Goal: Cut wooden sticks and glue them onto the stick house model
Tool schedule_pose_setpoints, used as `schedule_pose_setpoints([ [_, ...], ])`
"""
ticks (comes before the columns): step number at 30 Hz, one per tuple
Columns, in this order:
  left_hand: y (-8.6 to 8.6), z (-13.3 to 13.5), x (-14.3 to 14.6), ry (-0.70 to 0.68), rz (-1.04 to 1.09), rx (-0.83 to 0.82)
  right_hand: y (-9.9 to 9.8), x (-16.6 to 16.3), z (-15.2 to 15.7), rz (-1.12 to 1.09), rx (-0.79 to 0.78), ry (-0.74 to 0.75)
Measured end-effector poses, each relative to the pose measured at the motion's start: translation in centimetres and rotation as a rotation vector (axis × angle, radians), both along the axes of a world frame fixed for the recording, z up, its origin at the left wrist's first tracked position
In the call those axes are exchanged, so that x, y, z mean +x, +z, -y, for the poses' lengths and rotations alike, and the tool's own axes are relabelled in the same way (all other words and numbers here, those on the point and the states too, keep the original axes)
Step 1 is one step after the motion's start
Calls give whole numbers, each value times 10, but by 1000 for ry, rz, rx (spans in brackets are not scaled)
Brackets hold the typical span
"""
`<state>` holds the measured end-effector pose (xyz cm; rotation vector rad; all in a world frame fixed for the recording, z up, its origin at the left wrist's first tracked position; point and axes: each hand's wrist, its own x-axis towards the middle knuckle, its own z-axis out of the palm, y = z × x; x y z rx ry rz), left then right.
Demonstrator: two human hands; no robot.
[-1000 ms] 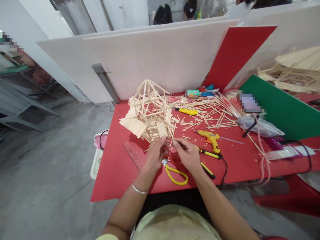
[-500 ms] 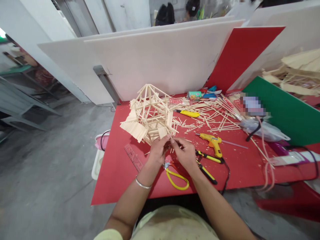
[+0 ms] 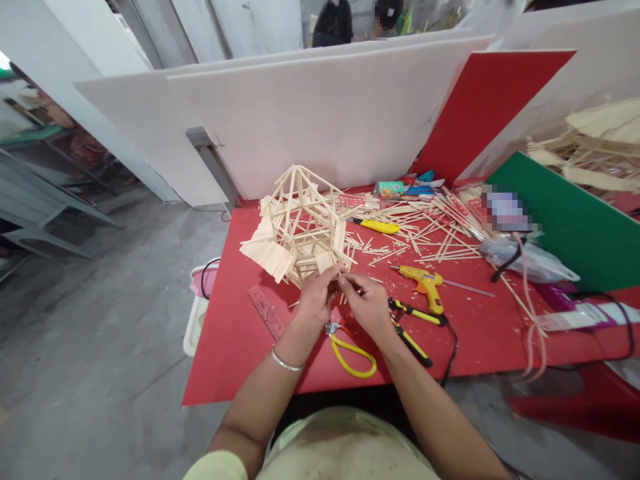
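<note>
Left hand [image 3: 314,300] and right hand [image 3: 367,305] crept up, both pinching stick house [image 3: 297,223] at its base.

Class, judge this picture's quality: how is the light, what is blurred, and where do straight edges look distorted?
Head view: soft, even light, no hard shadows on the red table; the stick house is sharp; a pixelated patch sits beside the green board; edges of the white board slant and splay toward the corners, wide-lens distortion.
</note>
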<state>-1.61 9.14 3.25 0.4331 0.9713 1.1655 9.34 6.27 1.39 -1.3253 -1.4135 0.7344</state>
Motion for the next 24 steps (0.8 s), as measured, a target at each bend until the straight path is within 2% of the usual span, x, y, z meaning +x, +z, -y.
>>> schedule_pose_setpoints([
  [24, 0, 0, 0, 13, 6, 28, 0, 3, 0, 16, -3, 87],
])
